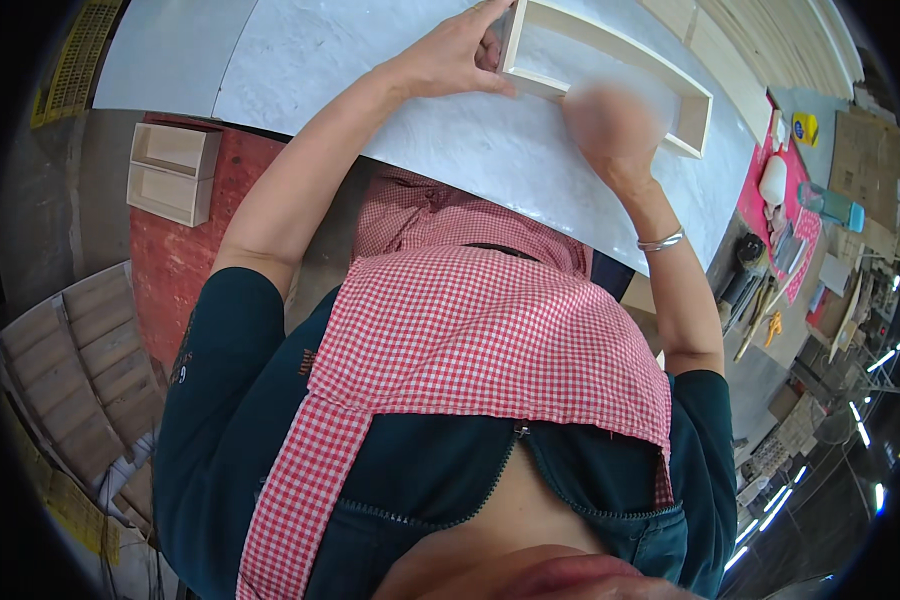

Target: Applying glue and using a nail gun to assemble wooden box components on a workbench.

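Head view: a four-walled wooden frame (625, 46) lies on the bench (420, 140). The left hand (455, 60), grip spread apart, touches its left end; the blurred right hand (615, 125) overlaps the near wall, grip impossible to tell. Leftward, two open wooden compartments (173, 171) sit side by side.

Colour and pattern. Wooden frame (615, 42), pale cream; worktop (470, 140), white marbled with soft grey; apron (490, 330), red-and-white gingham check; shirt (225, 365), dark teal green; bangle (660, 242), bright silver. At the left, small divided box (201, 190), pale cream; panel (170, 290), mottled red; plastic crate (75, 60), yellow. At the right, bottle (773, 180), white; packet (805, 128), chiefly yellow; small tool (774, 325), orange.
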The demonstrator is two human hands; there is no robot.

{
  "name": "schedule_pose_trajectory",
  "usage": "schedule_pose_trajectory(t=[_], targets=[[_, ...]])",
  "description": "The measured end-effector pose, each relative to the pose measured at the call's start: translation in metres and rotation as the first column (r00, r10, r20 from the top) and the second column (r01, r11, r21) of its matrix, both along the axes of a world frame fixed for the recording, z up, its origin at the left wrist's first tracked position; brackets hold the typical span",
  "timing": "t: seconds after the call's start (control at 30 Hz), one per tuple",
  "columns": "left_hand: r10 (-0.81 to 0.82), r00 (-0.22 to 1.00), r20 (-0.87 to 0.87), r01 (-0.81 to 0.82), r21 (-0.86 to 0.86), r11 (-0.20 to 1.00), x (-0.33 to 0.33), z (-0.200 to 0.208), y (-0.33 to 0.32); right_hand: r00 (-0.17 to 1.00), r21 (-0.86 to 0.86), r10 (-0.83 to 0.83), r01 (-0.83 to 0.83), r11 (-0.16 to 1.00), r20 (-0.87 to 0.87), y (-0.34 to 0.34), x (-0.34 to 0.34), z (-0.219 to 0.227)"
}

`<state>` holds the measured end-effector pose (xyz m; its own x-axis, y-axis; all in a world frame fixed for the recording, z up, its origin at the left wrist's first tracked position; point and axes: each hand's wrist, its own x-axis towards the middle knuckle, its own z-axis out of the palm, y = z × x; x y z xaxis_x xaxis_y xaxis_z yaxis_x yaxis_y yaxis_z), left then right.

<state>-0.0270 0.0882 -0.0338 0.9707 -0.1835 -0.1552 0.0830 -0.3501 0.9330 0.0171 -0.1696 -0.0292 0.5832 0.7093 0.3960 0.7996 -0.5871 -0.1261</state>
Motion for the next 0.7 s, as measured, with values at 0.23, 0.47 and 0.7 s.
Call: schedule_pose_trajectory(t=[0.23, 0.47, 0.7], targets=[[-0.032, 0.979, 0.202, 0.021, 0.059, 0.998, -0.001, -0.013, 0.002, 0.999, -0.057, -0.007, 0.008, 0.998, 0.033, 0.012, -0.007, 0.005], [-0.047, 0.969, 0.244, 0.026, 0.092, 0.995, 0.003, -0.021, 0.003, 0.982, 0.206, -0.155, 0.131, 0.97, 0.104, 0.071, -0.024, -0.015], [0.056, 0.994, 0.09, -0.06, 0.04, 0.997, -0.002, -0.02, -0.006, 0.939, 0.275, -0.282, 0.223, 0.935, 0.199, 0.082, -0.024, -0.028]])
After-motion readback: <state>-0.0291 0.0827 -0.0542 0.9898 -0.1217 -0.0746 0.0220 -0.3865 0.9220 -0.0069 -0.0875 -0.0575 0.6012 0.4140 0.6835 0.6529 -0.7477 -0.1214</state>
